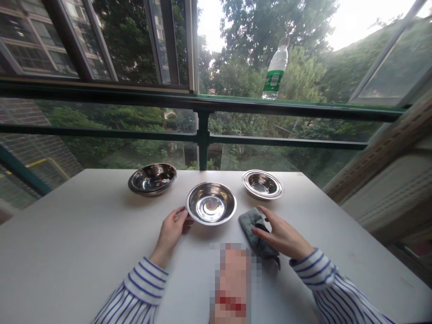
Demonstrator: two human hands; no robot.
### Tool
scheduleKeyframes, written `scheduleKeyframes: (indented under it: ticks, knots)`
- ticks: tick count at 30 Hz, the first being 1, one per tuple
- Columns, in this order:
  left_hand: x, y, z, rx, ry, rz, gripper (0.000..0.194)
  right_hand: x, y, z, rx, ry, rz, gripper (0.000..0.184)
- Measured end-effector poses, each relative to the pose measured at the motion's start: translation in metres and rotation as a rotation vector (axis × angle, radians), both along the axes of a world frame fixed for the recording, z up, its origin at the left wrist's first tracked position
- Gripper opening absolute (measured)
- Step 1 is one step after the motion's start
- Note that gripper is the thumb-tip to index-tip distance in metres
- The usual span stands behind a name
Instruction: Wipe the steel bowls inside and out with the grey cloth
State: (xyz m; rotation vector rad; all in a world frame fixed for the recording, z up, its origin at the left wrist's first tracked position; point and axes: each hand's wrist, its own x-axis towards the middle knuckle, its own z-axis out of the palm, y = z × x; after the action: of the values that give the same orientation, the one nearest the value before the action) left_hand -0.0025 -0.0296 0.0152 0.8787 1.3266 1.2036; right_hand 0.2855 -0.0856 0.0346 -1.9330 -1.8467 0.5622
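A shiny steel bowl (211, 208) with a sticker on its inside bottom is at the middle of the white table. My left hand (171, 231) grips its left rim, thumb near the edge and fingers lower down beside it. To the right lies a crumpled grey-green cloth (251, 219) with a dark part. My right hand (281, 234) is over the cloth, thumb and forefinger apart and stretched toward it. Whether the other fingers touch the cloth is hidden behind the hand.
Stacked steel bowls (153, 177) stand at the back left of the table (101, 252), and wide-rimmed steel bowls (263, 183) at the back right. A pixelated patch covers the front middle. Beyond runs a green railing (141, 96) with a plastic bottle (276, 72) on it.
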Motion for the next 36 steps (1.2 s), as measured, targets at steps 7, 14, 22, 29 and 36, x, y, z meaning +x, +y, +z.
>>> scheduleKeyframes:
  ticks: [7,14,22,29,36]
  knots:
    - [-0.003,-0.001,0.003,0.023,0.02,0.055,0.032,0.002,0.004,-0.014,-0.027,0.06,-0.008,0.059]
    - [-0.006,0.0,0.005,0.107,0.085,0.126,0.034,0.008,0.006,-0.017,0.028,0.112,-0.063,0.042]
    - [-0.004,-0.006,0.019,0.314,0.186,0.153,0.03,0.01,0.003,0.01,0.134,0.152,-0.077,0.037]
    - [0.034,-0.013,0.047,0.336,0.106,-0.149,0.025,-0.015,0.012,0.038,0.318,0.311,-0.036,0.036]
    - [0.06,0.003,0.068,0.213,-0.133,-0.404,0.041,-0.05,0.035,0.051,0.383,0.512,0.063,0.036]
